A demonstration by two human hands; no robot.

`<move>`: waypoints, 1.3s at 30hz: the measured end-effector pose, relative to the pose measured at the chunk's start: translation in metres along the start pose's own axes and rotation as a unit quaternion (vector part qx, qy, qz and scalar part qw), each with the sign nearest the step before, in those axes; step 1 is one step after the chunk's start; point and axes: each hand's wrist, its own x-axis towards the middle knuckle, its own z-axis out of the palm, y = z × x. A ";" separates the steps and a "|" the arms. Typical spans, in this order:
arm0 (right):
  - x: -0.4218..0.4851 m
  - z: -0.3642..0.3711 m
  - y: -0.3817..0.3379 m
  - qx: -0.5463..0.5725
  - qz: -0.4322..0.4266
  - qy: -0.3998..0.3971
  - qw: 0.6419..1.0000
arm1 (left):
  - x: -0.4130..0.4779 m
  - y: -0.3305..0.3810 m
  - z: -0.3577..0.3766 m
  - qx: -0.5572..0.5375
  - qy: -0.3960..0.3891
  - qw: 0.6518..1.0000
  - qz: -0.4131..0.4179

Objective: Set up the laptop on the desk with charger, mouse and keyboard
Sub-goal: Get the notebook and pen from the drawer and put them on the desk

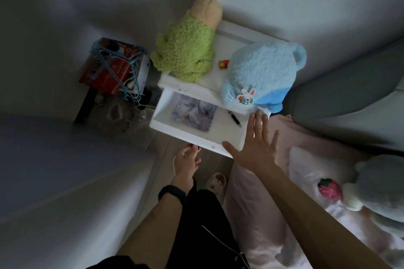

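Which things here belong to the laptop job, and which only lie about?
For the job: open white drawer, left hand at its front, open right hand over it; perhaps the grey printed flat pad.
Lying about: black pen, fluffy green plush toy, fluffy blue plush toy, small red block.

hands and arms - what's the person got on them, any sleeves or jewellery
No sleeves show: both forearms are bare. The left hand has a thin pale ring on one finger, and a black band wraps the left wrist. The right hand has no band at its wrist; whether it bears a ring is too dim to tell.
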 end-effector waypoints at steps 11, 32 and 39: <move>-0.001 0.009 0.009 -0.086 -0.020 0.045 0.995 | -0.030 -0.033 -0.034 -0.049 -0.022 0.998 -0.028; -0.040 0.028 -0.036 0.212 -0.021 0.052 0.976 | -0.058 0.095 -0.023 0.225 -0.038 0.958 0.173; 0.049 0.032 -0.054 0.163 0.039 0.011 0.986 | 0.016 0.128 -0.016 0.433 -0.043 0.892 0.123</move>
